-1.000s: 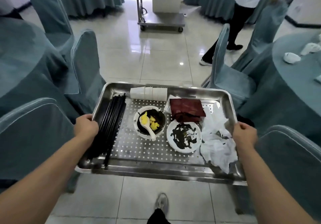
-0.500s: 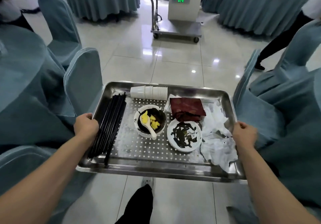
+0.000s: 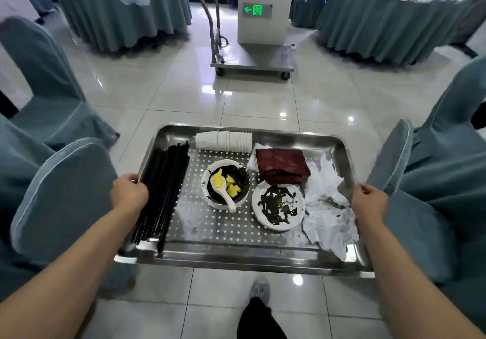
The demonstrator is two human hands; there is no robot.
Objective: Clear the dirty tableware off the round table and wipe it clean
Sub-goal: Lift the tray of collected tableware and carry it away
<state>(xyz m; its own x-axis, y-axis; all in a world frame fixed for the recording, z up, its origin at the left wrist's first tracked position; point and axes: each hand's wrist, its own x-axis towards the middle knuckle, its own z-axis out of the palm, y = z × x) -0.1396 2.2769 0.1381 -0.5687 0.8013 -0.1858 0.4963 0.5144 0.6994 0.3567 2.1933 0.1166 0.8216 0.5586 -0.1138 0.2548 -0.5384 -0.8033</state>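
Left hand: I have my left hand (image 3: 128, 194) on the left rim of the steel tray (image 3: 236, 259), fingers curled over the edge and gripping it.
Right hand: my right hand (image 3: 369, 203) grips the right rim the same way, fingers wrapped over the edge.
Tray: I hold it level in front of me, above the tiled floor, between chairs in blue-grey covers (image 3: 63, 194) on either side. Its floor is perforated.
Chopsticks: a bundle of black chopsticks (image 3: 164, 191) lies lengthwise along the tray's left side, just beside my left hand.
Cups: a stack of white paper cups (image 3: 223, 141) lies on its side against the far rim.
Bowl: a white bowl (image 3: 225, 184) sits mid-tray, holding dark leftovers, yellow pieces and a white soup spoon (image 3: 223, 190) whose handle hangs over the near rim of the bowl.
Plate: a small white plate (image 3: 278, 207) smeared with dark scraps sits just right of the bowl.
Napkin: a dark red folded napkin (image 3: 282, 165) lies behind the plate.
Tissues: crumpled white tissues (image 3: 328, 207) fill the right side, touching the plate.
Ahead: a steel trolley (image 3: 252, 62) carrying a white cabinet stands on the floor, well apart from the tray, with skirted round tables (image 3: 381, 23) to both sides of it.
Below: my shoe (image 3: 259, 290) shows under the tray's near edge.
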